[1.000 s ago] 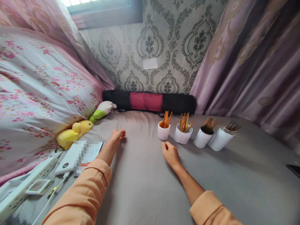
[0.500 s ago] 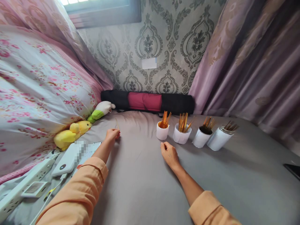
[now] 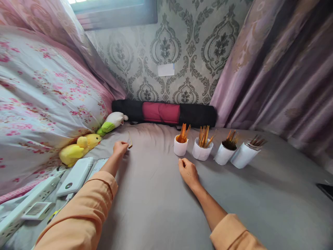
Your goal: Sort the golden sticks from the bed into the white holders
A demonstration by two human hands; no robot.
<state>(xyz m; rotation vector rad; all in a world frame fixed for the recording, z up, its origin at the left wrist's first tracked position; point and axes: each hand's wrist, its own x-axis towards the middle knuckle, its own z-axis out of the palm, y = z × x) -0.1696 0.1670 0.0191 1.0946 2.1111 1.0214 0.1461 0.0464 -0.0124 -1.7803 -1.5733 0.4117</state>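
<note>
My left hand [image 3: 120, 148] is closed, pinching a thin light-brown stick [image 3: 129, 140] upright just above the grey sheet. Its fingertips partly hide the stick's lower part. My right hand [image 3: 188, 171] rests on the sheet with its fingers curled in, and nothing shows sticking out of it. Just beyond it stands a small white-wrapped cup [image 3: 180, 148] with orange-brown sticks [image 3: 183, 133] in it. To the right are a wider white-wrapped cup [image 3: 202, 152] of similar sticks, a white can [image 3: 224, 155] with darker sticks, and a tilted-looking white jar [image 3: 244, 158] with dark brown sticks.
A black and red rolled bag [image 3: 161, 113] lies along the wall. At left are a yellow plush chick [image 3: 78, 147], a green and white plush toy [image 3: 111, 123], a white power bank [image 3: 75, 177], a phone [image 3: 97, 166] and a power strip [image 3: 28, 205]. A dark object [image 3: 325, 190] lies far right.
My left hand has drawn slightly left and back, and the stick it pinches shows more clearly. My right hand and the cups are practically where they were.
</note>
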